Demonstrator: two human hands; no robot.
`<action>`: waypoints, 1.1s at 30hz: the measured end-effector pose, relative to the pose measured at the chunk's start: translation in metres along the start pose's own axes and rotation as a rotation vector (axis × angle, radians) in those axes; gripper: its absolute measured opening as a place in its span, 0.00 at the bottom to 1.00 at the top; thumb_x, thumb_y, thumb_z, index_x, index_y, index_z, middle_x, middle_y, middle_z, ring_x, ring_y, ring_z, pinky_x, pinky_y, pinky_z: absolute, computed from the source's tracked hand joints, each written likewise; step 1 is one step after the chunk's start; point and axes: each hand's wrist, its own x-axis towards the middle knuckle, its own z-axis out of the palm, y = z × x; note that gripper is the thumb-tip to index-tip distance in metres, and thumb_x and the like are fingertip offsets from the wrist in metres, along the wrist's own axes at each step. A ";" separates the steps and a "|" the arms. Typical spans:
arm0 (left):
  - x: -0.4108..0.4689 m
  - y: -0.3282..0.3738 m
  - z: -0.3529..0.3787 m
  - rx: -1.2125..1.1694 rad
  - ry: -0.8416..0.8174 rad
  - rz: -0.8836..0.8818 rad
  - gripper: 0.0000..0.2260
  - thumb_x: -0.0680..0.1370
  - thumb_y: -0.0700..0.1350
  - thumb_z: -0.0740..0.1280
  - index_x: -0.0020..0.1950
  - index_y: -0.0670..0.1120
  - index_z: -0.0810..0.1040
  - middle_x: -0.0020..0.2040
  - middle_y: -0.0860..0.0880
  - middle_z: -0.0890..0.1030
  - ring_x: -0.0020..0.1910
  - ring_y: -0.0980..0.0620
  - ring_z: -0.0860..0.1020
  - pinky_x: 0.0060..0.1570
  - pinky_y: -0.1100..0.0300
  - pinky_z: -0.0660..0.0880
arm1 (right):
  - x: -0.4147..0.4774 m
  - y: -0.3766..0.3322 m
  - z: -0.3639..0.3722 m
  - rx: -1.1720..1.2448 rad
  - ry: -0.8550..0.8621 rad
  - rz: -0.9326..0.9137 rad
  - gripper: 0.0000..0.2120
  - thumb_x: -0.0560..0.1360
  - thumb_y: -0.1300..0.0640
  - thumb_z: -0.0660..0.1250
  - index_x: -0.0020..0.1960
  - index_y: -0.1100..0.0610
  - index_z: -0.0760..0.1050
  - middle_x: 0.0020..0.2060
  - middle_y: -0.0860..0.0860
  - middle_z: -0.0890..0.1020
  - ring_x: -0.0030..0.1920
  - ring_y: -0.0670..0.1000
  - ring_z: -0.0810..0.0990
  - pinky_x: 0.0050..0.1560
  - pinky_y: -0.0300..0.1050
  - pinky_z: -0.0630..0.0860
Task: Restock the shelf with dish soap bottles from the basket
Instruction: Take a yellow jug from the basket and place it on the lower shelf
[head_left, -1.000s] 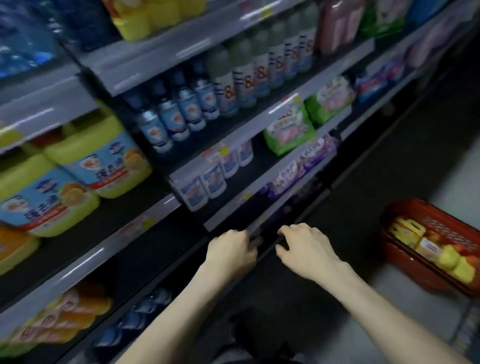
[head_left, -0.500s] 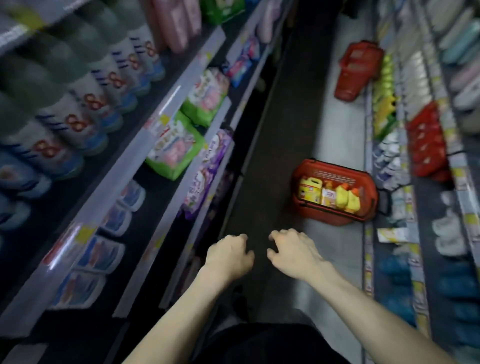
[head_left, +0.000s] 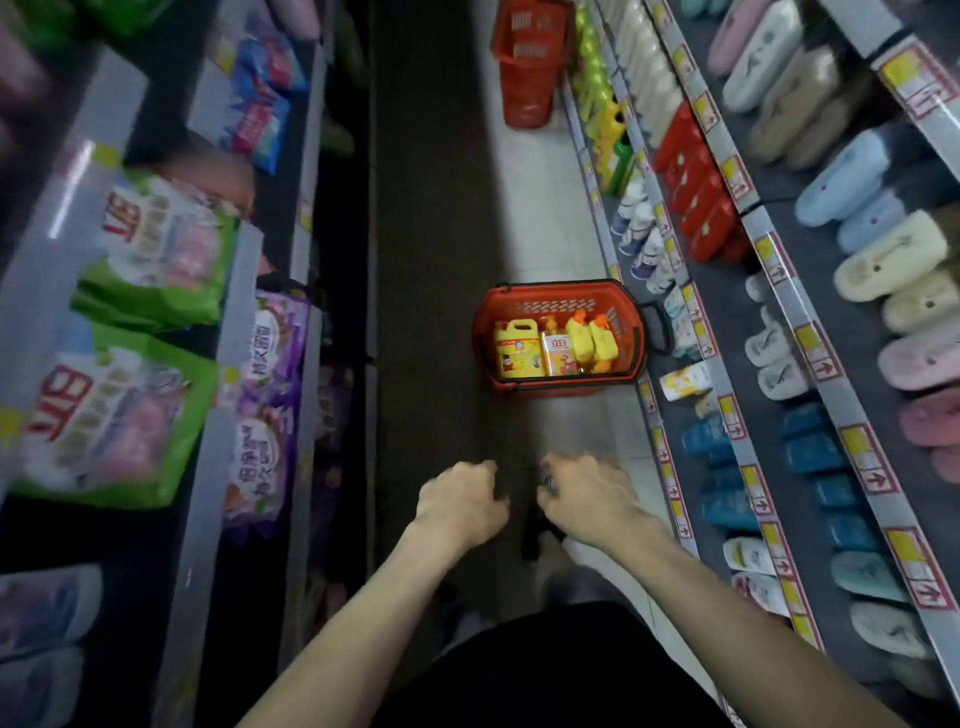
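Observation:
A red basket (head_left: 558, 293) stands on the aisle floor ahead of me, close to the right-hand shelving. Inside it are several yellow dish soap bottles (head_left: 592, 338) with orange caps and a larger yellow jug (head_left: 517, 351). My left hand (head_left: 460, 501) and my right hand (head_left: 589, 496) hover side by side in mid-air, nearer to me than the basket. Both have loosely curled fingers and hold nothing. The left-hand shelf (head_left: 241, 291) carries green and purple bags.
The right-hand shelving (head_left: 779, 291) holds slippers, red packs and small bottles. A stack of red baskets (head_left: 530, 62) stands farther down the aisle. Dark floor runs between the two shelf rows, with my own dark clothing at the bottom edge.
The view has swung from the left shelf of bottles down the aisle, so the basket now lies straight ahead. Both hands stay together, holding nothing.

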 end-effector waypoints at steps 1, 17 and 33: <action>0.015 0.007 -0.005 0.008 -0.015 -0.002 0.17 0.82 0.55 0.63 0.67 0.50 0.78 0.62 0.45 0.83 0.62 0.40 0.82 0.58 0.49 0.80 | 0.012 0.009 -0.004 0.004 -0.013 0.003 0.17 0.80 0.44 0.63 0.65 0.50 0.77 0.59 0.53 0.84 0.60 0.58 0.82 0.57 0.49 0.77; 0.199 0.113 -0.093 -0.005 -0.092 -0.101 0.18 0.82 0.53 0.63 0.69 0.48 0.77 0.61 0.45 0.83 0.59 0.41 0.82 0.59 0.46 0.81 | 0.188 0.126 -0.093 -0.056 -0.140 -0.140 0.19 0.79 0.45 0.63 0.65 0.54 0.77 0.60 0.55 0.83 0.62 0.60 0.80 0.58 0.51 0.76; 0.357 0.055 -0.145 -0.036 -0.227 -0.114 0.16 0.84 0.55 0.60 0.63 0.47 0.79 0.59 0.44 0.84 0.58 0.40 0.83 0.59 0.46 0.79 | 0.352 0.100 -0.116 -0.018 -0.302 -0.065 0.21 0.81 0.46 0.63 0.70 0.55 0.75 0.65 0.55 0.80 0.67 0.60 0.76 0.64 0.53 0.73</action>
